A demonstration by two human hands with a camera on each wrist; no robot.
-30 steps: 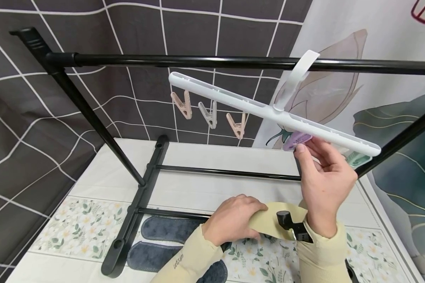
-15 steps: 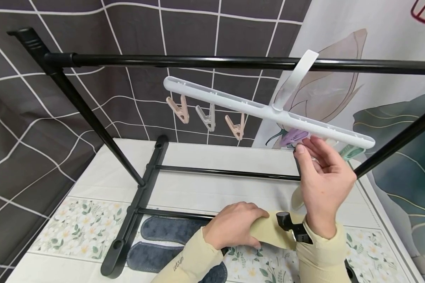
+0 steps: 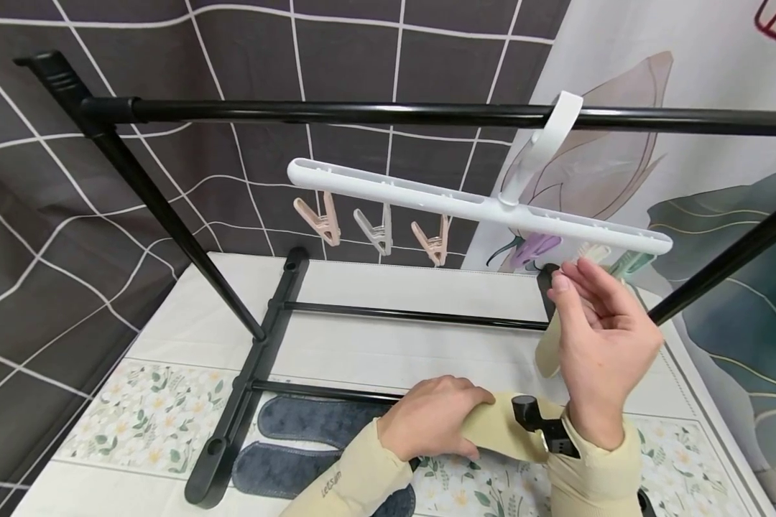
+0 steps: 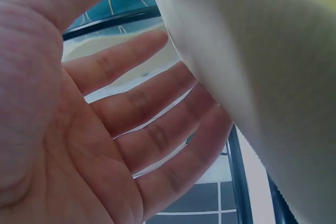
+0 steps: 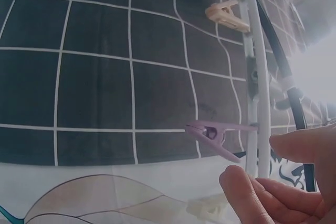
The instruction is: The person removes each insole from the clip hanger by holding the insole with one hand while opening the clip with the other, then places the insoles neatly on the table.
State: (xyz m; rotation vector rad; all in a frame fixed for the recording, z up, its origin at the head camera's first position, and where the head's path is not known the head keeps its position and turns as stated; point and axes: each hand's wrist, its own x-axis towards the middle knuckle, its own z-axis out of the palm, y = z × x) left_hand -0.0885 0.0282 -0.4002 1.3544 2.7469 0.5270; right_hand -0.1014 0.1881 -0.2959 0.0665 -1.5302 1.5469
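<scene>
A white clip hanger (image 3: 427, 195) hangs by its hook from the black rail (image 3: 336, 111). Peach and grey clips (image 3: 378, 230) dangle on its left side; a purple clip (image 3: 535, 249), a cream clip (image 3: 593, 252) and a green clip (image 3: 631, 263) hang on its right. My left hand (image 3: 433, 418) holds the end of a pale yellow insole (image 3: 501, 432), fingertips behind its edge (image 4: 262, 77). Just under the cream clip, my right hand (image 3: 601, 341) has loosely bent fingers with nothing between them. Another pale yellow piece (image 3: 548, 353) shows behind that hand; its top is hidden.
Two dark blue insoles (image 3: 320, 420) lie on the floor beneath the rack, a third dark blue piece (image 3: 397, 502) near the left sleeve. The rack's base bar (image 3: 229, 424) and slanted leg (image 3: 174, 230) stand left. A grey checked curtain (image 3: 246, 64) hangs behind.
My right hand has come off the purple clip and moved slightly right. The hanger has swung, its left end lower and right end higher. The left hand and insole have sunk a little.
</scene>
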